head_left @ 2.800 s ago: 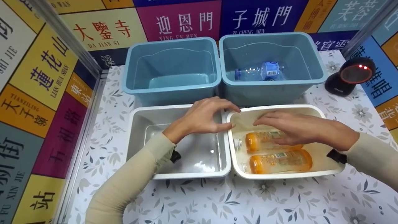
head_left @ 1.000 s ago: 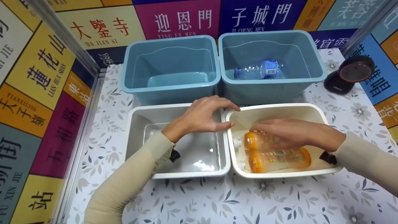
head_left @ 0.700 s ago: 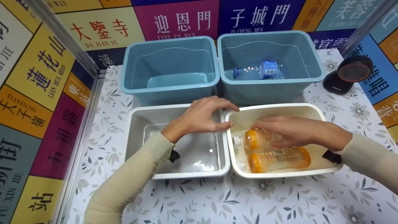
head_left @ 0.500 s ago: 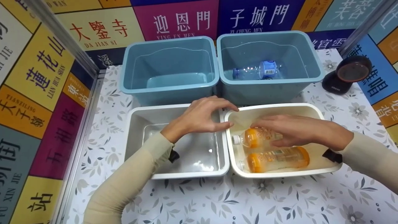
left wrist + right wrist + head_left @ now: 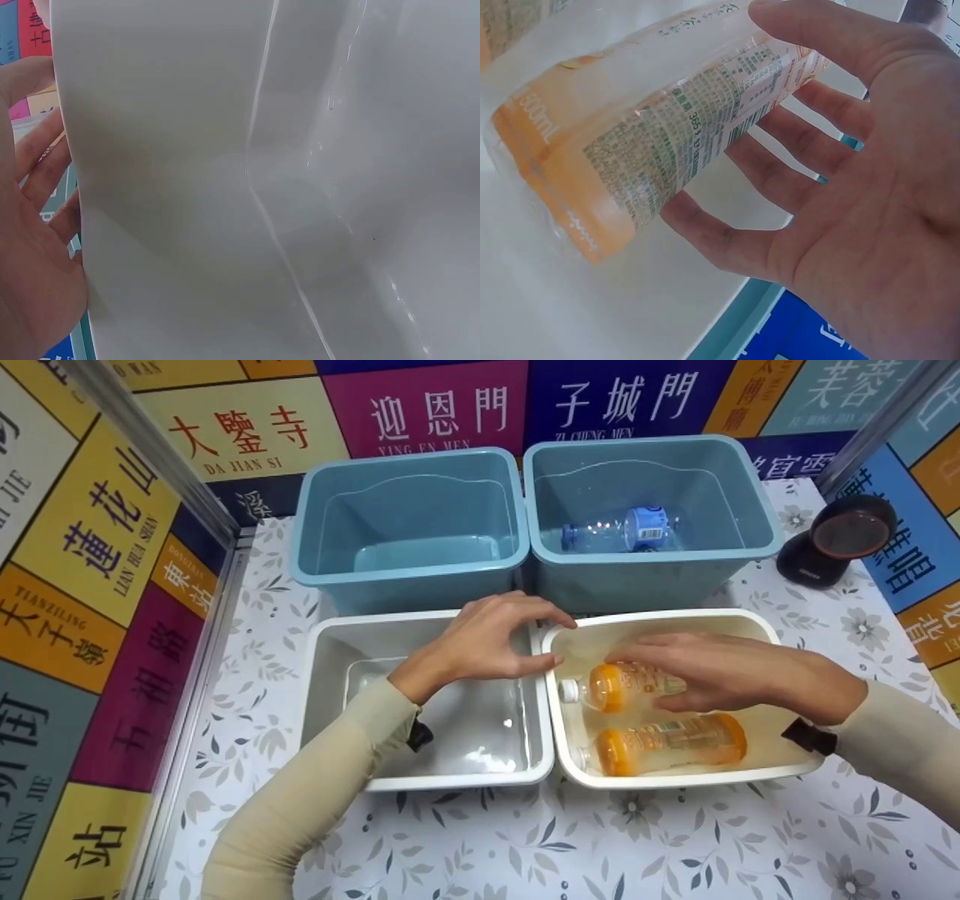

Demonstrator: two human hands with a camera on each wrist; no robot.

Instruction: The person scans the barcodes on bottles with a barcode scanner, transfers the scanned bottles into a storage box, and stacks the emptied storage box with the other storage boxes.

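Note:
My right hand (image 5: 712,671) reaches into the cream bin (image 5: 667,619). It grips an orange-labelled plastic bottle (image 5: 609,688), thumb on one side and fingers on the other, as the right wrist view shows on the bottle (image 5: 667,135). Much of this bottle is hidden under the hand in the head view. A second orange-labelled bottle (image 5: 675,744) lies just nearer in the same bin, apart from the first. My left hand (image 5: 487,637) is over the right rim of the grey-white bin (image 5: 330,697), thumb and fingers spread apart with nothing held between them.
Behind stand two blue bins, a left one (image 5: 412,574) and a right one (image 5: 660,556). A clear bottle with a blue label (image 5: 645,529) lies in the right one. A black device (image 5: 836,540) stands at the right on the flowered tabletop (image 5: 637,840).
My right hand lowered onto the farther orange bottle and took hold of it. Over the last second hand and bottle rose slightly, and the gap to the nearer bottle widened. My left hand stayed still.

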